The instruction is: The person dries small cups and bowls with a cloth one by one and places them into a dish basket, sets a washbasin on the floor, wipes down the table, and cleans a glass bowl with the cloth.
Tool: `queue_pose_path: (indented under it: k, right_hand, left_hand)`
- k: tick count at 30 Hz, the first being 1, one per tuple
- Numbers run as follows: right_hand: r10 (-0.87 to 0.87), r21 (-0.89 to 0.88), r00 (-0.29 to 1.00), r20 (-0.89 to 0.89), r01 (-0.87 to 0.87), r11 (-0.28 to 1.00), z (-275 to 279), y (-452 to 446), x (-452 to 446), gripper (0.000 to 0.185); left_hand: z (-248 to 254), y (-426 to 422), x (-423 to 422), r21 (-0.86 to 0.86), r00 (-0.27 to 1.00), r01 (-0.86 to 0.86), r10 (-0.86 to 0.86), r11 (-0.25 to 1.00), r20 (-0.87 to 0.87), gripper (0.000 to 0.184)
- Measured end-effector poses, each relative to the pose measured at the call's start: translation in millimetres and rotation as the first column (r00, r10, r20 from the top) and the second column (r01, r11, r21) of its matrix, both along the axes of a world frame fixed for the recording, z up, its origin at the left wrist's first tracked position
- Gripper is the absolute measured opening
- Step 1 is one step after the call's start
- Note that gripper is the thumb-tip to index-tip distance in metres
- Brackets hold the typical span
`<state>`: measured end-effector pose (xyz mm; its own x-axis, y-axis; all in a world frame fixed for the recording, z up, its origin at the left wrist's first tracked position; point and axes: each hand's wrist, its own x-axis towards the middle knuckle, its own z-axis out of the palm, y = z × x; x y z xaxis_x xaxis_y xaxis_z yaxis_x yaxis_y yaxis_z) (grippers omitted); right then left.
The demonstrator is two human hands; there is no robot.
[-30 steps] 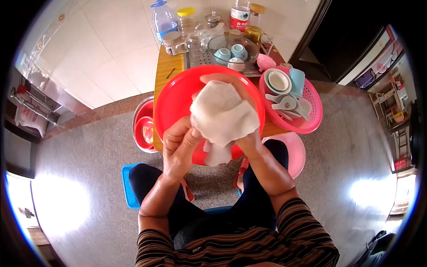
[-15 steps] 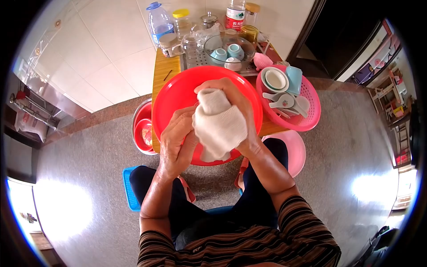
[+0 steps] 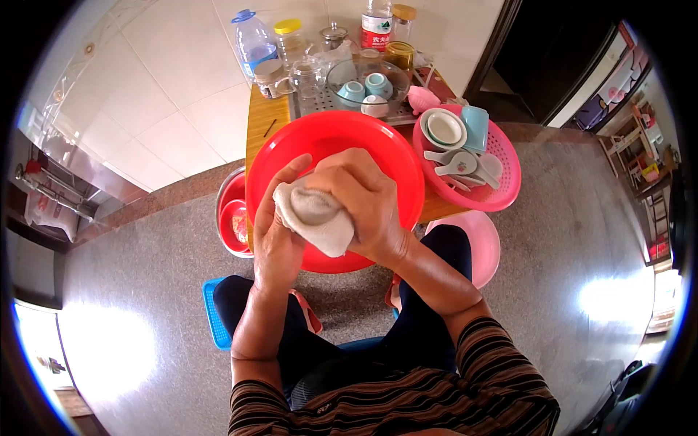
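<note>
A white cloth is bunched between my two hands, above the red basin. My left hand is closed round its left side, thumb and fingers curved about it. From the right, my right hand presses bent fingers into the top of the bundle, where the cloth folds into a hollow. Whether the cloth wraps some other object, I cannot tell. The hands and cloth hide much of the basin's inside.
A pink colander with bowls, a blue cup and spoons stands right of the basin. Behind it, a glass bowl holds small cups beside jars and a large bottle. A pink tub is by my right knee, a blue basket by my left.
The cloth has moved left and is bunched more tightly, its loose lower flap gathered in. My right hand has shifted left, its fingers now over the top of the cloth.
</note>
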<state>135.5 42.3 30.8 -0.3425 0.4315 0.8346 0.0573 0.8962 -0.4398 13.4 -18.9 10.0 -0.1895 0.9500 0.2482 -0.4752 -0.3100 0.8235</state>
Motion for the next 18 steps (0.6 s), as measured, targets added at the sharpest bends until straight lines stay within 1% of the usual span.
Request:
queue_pose_path:
  k: [1,3,4,6,7,8,9,10,11,12,13,14,15,16,18]
  right_hand:
    - [0.003,0.001,1.0,0.0,-0.003,1.0,1.9,1.0,-0.1,0.036]
    - [-0.023,0.128,0.999,0.028,0.019,0.992,8.5,3.4,2.6,0.029]
    - [-0.022,0.126,0.999,0.028,0.018,0.992,10.5,2.4,4.8,0.029]
    - [0.042,0.093,0.985,0.168,-0.058,0.994,14.2,-0.3,10.7,0.033]
    - [0.04,0.092,0.985,0.167,-0.056,0.994,16.9,-2.0,14.3,0.033]
    - [0.046,0.003,0.966,0.256,-0.049,0.999,19.5,-3.6,17.8,0.038]
    - [0.061,-0.085,0.937,0.343,-0.034,0.996,20.5,-4.8,19.4,0.042]
    - [0.063,-0.086,0.937,0.343,-0.036,0.996,20.1,-5.8,19.3,0.042]
    - [0.084,-0.138,0.913,0.4,-0.031,0.99,19.3,-6.6,18.9,0.048]
    - [0.107,-0.189,0.885,0.453,-0.022,0.982,18.4,-6.8,18.4,0.053]
    - [0.108,-0.19,0.885,0.453,-0.022,0.981,15.2,-5.4,18.1,0.053]
    - [0.175,-0.215,0.898,0.405,-0.093,0.972,9.8,-2.7,18.3,0.056]
    - [0.238,-0.239,0.905,0.352,-0.159,0.958,6.5,-1.1,19.4,0.059]
    - [0.231,-0.244,0.908,0.348,-0.15,0.958,6.3,-0.4,20.1,0.059]
    - [0.331,-0.295,0.901,0.28,-0.247,0.923,7.5,0.3,20.3,0.059]
  left_hand:
    - [-1.4,0.3,-3.1,0.001,1.0,-0.003,0.003,1.0,0.0,0.056]
    - [-1.1,0.4,-7.7,0.163,0.997,-0.043,0.053,0.986,-0.059,0.064]
    - [7.0,-1.0,-4.6,0.181,0.988,-0.106,0.123,0.978,-0.088,0.074]
    - [7.2,-2.5,-9.4,0.169,0.986,-0.095,0.116,0.981,-0.117,0.076]
    - [7.5,-3.4,-13.3,0.159,0.984,-0.086,0.109,0.983,-0.143,0.077]
    - [4.4,-1.1,-18.5,0.262,0.973,-0.051,0.106,0.964,-0.203,0.079]
    - [5.2,0.0,-18.3,0.262,0.973,-0.051,0.106,0.964,-0.203,0.079]
    - [6.4,0.5,-17.9,0.266,0.962,-0.099,0.161,0.959,-0.222,0.084]
    - [7.1,0.6,-17.9,0.271,0.946,-0.148,0.216,0.951,-0.241,0.09]
    - [6.9,1.0,-19.7,0.271,0.946,-0.149,0.217,0.951,-0.242,0.09]
    - [5.7,1.4,-22.3,0.293,0.937,-0.113,0.2,0.949,-0.285,0.085]
    - [4.2,1.4,-23.3,0.313,0.927,-0.075,0.182,0.947,-0.329,0.08]
    - [3.0,1.4,-22.2,0.307,0.927,-0.068,0.174,0.949,-0.332,0.08]
    - [1.9,1.8,-20.7,0.279,0.93,-0.077,0.169,0.957,-0.326,0.08]
    - [0.8,3.2,-17.5,0.248,0.934,-0.071,0.151,0.966,-0.323,0.08]
